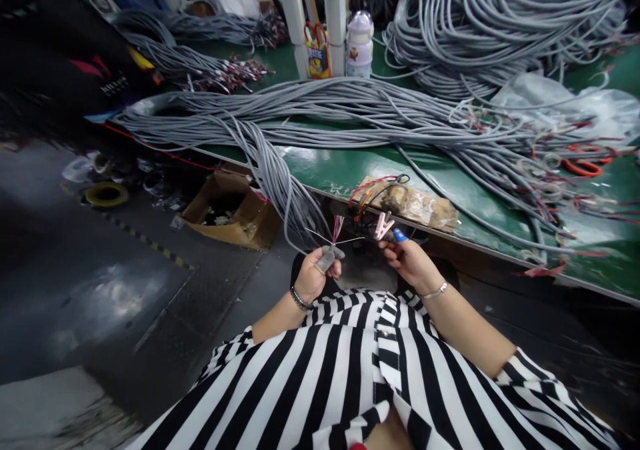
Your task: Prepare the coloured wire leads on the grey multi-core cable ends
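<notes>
My left hand [320, 271], with grey covers on its fingertips, is closed around the end of a grey cable. Thin coloured wires [339, 226] fan upward from that end, and pale strands [350, 241] stick out to both sides. To the right, my right hand [411, 263] has its fingers drawn together, with a blue cover on one fingertip. A pale strand points toward these fingers, but what they pinch is not clear. Right by them is a pink clip [384, 226]; whether it is held or fixed to the bench cannot be made out.
Grey cables [320, 113] lie across the green bench [310, 167], one bundle drooping over its edge. Taped cardboard [420, 203] sits at the front edge. Orange-handled scissors [583, 167], a bottle [360, 45] and a large cable coil [500, 23] are farther off. An open carton [263, 220] stands below left.
</notes>
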A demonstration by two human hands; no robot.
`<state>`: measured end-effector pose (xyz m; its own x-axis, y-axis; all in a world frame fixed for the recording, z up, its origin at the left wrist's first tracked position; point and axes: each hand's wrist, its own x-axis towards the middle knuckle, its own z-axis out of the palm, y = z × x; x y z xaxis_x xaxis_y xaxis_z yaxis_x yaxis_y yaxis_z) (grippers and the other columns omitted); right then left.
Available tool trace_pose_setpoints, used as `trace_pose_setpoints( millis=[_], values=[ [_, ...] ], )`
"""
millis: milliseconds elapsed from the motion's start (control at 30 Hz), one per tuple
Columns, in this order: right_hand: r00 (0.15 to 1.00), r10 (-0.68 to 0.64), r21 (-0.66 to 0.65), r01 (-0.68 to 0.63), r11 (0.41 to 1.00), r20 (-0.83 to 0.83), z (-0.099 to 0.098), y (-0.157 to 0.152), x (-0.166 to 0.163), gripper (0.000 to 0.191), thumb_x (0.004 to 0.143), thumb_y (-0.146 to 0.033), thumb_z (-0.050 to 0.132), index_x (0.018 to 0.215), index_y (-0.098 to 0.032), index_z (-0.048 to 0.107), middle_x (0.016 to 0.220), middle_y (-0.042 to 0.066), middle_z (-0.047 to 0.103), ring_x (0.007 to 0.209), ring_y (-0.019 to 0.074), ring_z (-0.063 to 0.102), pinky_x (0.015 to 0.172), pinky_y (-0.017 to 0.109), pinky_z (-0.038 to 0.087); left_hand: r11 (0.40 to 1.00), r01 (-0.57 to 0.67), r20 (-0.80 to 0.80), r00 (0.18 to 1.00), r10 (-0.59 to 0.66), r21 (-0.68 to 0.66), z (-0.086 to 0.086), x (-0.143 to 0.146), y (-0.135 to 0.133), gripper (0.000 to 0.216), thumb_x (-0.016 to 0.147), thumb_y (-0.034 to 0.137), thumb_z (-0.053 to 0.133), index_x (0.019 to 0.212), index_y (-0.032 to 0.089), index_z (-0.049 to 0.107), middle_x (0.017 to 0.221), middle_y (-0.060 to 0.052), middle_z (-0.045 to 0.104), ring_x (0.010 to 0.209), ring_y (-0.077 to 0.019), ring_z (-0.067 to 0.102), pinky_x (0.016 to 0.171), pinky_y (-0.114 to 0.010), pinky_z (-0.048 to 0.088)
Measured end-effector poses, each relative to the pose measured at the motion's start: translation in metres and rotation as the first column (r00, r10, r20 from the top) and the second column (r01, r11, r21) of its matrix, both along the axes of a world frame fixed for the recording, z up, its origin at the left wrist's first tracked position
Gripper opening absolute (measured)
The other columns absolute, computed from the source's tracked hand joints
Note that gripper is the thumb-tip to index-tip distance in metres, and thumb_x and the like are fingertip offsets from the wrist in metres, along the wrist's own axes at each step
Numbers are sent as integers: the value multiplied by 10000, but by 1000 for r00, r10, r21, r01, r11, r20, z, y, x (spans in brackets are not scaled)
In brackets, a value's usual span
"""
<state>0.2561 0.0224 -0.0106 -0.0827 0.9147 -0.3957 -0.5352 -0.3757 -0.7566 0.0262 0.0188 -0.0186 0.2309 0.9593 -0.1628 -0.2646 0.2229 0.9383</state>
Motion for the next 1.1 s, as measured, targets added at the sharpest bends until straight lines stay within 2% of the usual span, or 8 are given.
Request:
trace_pose_setpoints(
  millis=[133,233,300,400,500,600,833,1100],
  values=[
    [1000,21,12,-21,1000,4,3,1,-3,411,691,-553,719,770,-161,628,730,21,617,459,36,306,355,173,127,991,-7,-51,999,14,134,1,-4,-2,393,797,529,642,858,143,687,592,-20,647,485,-92,551,479,-208,416],
    [999,45,52,-45,998,-8,11,6,-4,528,726,-689,603,779,-164,620,720,25,604,444,39,287,354,182,108,912,45,-261,963,68,407,8,-10,0,281,872,418,588,877,162,705,696,-48,702,604,-127,632,579,-245,500],
    [997,68,89,-70,994,23,18,10,-5,549,720,-708,595,782,-163,619,694,22,590,445,43,290,359,187,105,750,133,-416,886,203,648,14,-11,5,195,871,330,599,857,177,718,754,-60,727,685,-147,665,653,-269,531],
    [990,18,153,-39,987,139,25,15,-8,500,706,-660,654,733,-164,599,631,3,560,440,42,275,372,194,105,413,266,-442,790,425,871,19,-6,14,118,818,229,647,903,190,720,808,-62,745,742,-163,685,697,-279,548],
    [956,-150,229,92,969,253,25,17,-12,477,683,-630,697,671,-169,574,592,-8,549,435,39,261,379,198,131,246,340,-419,744,519,908,18,5,21,231,803,184,634,1024,196,699,871,-69,753,785,-177,697,725,-292,553],
    [946,-210,246,148,958,248,22,19,-15,495,685,-664,670,661,-180,571,564,-15,529,430,47,273,374,203,159,280,400,-488,694,530,873,13,14,23,235,808,199,612,1021,215,711,906,-77,753,807,-195,700,742,-316,546],
    [994,-20,41,25,999,-106,21,26,-20,509,690,-670,668,755,-167,620,656,29,615,431,49,326,341,193,149,562,439,-686,630,364,701,3,18,25,230,801,278,600,985,229,729,934,-107,748,858,-248,688,776,-377,516],
    [977,-146,8,149,989,-155,23,29,-29,468,667,-610,732,744,-162,619,598,-10,578,412,28,308,339,172,189,641,416,-689,680,251,645,-2,16,20,239,771,333,630,959,228,732,939,-122,744,861,-261,681,789,-397,495]
  ],
)
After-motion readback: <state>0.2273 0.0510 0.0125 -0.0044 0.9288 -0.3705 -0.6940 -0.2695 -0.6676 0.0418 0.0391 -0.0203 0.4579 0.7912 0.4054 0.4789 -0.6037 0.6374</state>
